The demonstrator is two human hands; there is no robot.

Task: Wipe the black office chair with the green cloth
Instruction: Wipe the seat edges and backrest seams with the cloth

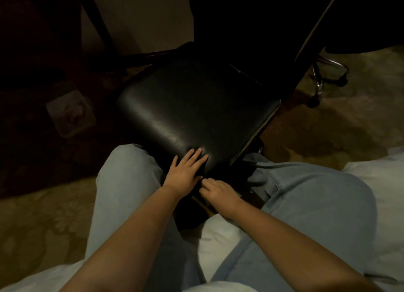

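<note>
A patterned carpet (328, 127) covers the dim floor. The black office chair (192, 103) stands on it, its seat's near corner between the knees of a person in light jeans (126, 182) who sits on white bedding (218, 237). A chrome wheeled base (323, 73) shows behind the chair to the right. The left hand (183, 173) lies flat on the seat's front edge, fingers straight and slightly spread. The right hand (218, 192) sits just beside it, below the edge, fingers curled; whether they pinch anything cannot be told in the dark.
</note>
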